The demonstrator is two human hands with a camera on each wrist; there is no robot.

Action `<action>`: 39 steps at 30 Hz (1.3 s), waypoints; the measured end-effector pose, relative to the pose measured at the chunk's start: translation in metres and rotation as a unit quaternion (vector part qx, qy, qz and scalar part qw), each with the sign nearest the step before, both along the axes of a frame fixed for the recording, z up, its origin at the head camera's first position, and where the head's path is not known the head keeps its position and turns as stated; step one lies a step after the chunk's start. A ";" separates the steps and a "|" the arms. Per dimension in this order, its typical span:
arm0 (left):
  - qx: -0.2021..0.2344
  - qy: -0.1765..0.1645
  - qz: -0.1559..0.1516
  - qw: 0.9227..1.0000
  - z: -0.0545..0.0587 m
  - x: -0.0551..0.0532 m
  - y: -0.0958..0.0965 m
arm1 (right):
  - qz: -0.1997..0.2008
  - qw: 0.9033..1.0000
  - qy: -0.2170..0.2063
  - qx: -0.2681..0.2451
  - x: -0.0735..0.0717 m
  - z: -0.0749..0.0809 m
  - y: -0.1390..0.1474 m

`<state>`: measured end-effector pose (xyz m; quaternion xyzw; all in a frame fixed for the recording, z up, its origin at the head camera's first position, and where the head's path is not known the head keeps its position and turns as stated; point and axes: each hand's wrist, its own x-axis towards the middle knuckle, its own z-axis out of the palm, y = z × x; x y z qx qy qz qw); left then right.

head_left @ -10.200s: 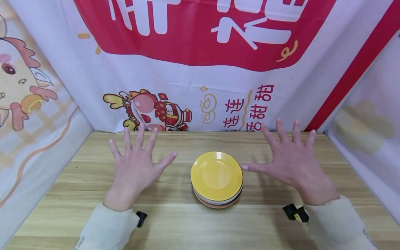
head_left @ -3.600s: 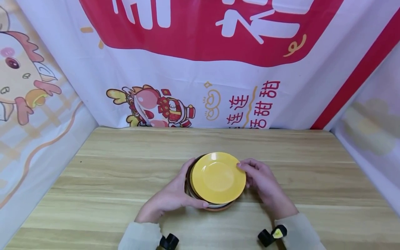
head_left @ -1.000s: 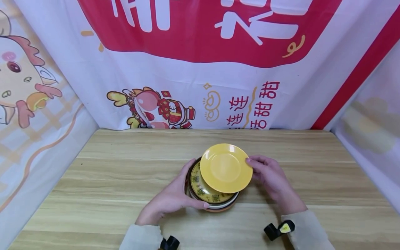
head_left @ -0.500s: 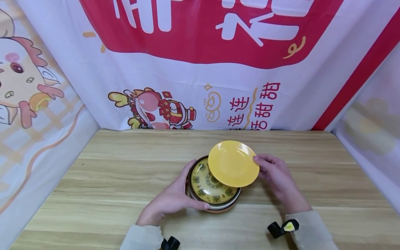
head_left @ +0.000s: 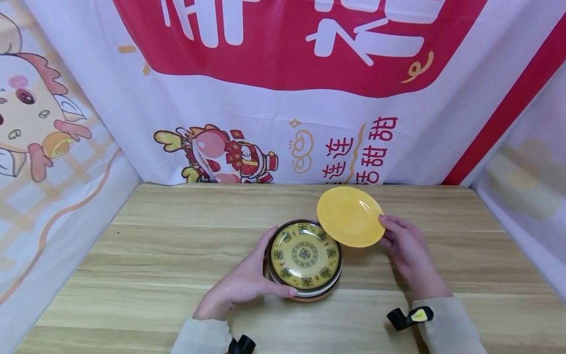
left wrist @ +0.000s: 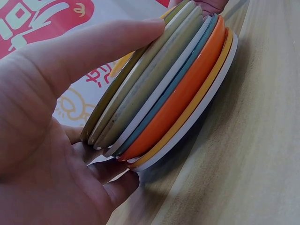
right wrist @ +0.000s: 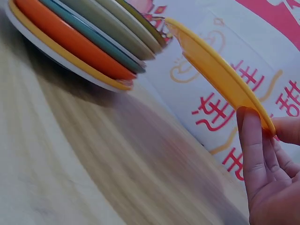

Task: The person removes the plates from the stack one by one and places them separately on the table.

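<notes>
Between thumb and fingers, my right hand pinches the right rim of a plain yellow plate. The plate is in the air, tilted, up and to the right of a stack of plates; the right wrist view shows the yellow plate apart from the stack. On top of the stack lies a patterned yellow plate with a dark rim. My left hand grips the stack's left side, thumb at the front. Beneath, the left wrist view shows cream, white, teal, an orange plate and more plates.
The stack stands on a wood-grain table. Behind it hangs a white and red printed cloth, with more printed cloth at the left side and pale cloth at the right. A small black device sits at each wrist.
The yellow plate was lifted off the stack by my right hand and moved right and away, uncovering the patterned plate. My left hand, open and apart at first, now holds the stack.
</notes>
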<state>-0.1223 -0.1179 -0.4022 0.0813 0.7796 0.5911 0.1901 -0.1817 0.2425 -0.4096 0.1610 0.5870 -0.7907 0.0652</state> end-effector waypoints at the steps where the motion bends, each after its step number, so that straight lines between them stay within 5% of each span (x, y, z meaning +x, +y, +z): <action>1: -0.001 0.000 0.000 1.000 0.000 0.000 0.000 | -0.007 1.000 -0.004 -0.008 0.000 0.000 0.002; 13: -0.013 0.002 0.002 1.000 -0.001 0.001 0.001 | -0.033 0.999 0.017 -0.039 0.000 -0.006 0.034; 33: -0.002 -0.001 -0.003 1.000 -0.001 0.001 0.000 | -0.149 0.981 -0.053 -0.110 -0.013 -0.007 0.082; 39: 0.001 -0.005 -0.001 1.000 -0.001 0.001 0.000 | -0.177 0.976 -0.104 -0.071 -0.016 -0.005 0.096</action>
